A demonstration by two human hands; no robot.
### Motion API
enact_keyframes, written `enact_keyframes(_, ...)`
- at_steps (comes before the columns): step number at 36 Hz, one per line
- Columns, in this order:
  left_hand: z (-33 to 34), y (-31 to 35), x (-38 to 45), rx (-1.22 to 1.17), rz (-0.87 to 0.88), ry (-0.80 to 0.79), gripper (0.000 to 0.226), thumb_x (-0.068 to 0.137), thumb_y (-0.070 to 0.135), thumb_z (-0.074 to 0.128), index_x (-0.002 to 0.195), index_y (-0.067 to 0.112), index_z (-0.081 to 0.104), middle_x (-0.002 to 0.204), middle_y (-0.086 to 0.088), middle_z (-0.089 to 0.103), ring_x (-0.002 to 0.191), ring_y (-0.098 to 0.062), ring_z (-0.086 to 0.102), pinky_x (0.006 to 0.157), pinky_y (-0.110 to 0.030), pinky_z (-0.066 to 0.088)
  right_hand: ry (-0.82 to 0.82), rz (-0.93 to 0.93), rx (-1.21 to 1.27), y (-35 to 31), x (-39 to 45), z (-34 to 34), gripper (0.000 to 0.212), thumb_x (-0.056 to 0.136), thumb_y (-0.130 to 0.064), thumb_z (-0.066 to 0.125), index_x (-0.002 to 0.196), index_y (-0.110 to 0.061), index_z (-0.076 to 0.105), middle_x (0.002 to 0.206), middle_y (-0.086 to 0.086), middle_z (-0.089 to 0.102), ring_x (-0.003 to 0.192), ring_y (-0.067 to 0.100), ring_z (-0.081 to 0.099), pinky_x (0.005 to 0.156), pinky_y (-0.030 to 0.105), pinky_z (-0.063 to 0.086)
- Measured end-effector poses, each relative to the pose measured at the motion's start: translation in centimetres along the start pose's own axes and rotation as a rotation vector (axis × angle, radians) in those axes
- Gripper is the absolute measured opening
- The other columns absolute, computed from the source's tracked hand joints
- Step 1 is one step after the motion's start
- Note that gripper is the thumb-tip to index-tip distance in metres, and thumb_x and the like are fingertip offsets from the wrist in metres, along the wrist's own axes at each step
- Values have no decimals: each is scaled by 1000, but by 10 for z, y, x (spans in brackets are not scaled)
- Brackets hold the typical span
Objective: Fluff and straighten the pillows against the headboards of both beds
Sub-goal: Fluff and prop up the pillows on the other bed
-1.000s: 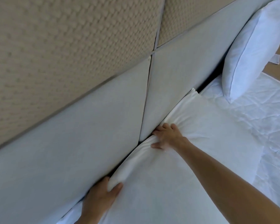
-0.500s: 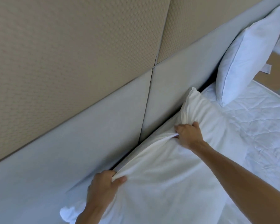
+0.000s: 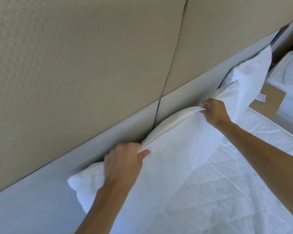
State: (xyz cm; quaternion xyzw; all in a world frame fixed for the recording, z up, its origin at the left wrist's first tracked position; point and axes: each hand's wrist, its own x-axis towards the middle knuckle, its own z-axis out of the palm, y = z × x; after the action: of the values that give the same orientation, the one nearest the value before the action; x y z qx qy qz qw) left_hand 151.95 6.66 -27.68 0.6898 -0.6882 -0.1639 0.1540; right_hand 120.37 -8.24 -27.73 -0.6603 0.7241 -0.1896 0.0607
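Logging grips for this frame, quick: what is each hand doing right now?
Left hand: closed, grip bunching the top edge of the near pillow.
Right hand: closed, grip pinching the same pillow's top edge further along.

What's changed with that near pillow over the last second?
Both hands went from resting on the near pillow to gripping its top edge, left hand and right hand, and lifted it up against the headboard. The far pillow stayed leaning there.
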Motion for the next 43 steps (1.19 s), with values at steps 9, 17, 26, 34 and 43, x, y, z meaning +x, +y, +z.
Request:
enact_keyframes(9,-9,-25,-27,151,64,46,30,96,53,45,111,32,58,98,11,54,84,-16,65,65,-31,45,-102,46,-70,-24,-4,32,17,90,-22,64,91,-18,48,98,2,47,87,25,47,69,35,42)
enact_keyframes(17,-35,-58,-47,142,-50,119,30,89,43,64,71,24,50,64,9,52,66,-24,64,56,-28,32,-39,32,-256,-19,-2,22,11,91,-9,52,84,-16,49,105,10,54,100,36,55,73,38,40)
enact_keyframes(26,-34,-50,-38,79,-19,117,29,99,38,52,80,26,34,96,3,63,92,-25,64,65,-29,30,230,-8,19,-75,-28,26,24,84,1,54,63,-9,46,86,12,47,71,33,48,59,29,34)
enact_keyframes(34,-31,-62,-71,329,-57,344,32,92,51,54,79,23,62,84,7,65,65,-20,64,58,-28,36,-144,-569,354,-130,-91,43,21,87,-46,66,88,-26,58,93,-11,57,88,4,59,73,18,46)
enact_keyframes(43,-6,-97,-99,280,-295,647,25,89,40,65,74,20,69,86,4,47,97,-23,54,74,-32,31,-102,-894,289,-105,-76,74,15,88,-32,71,76,-29,62,77,-11,62,74,9,57,75,29,47)
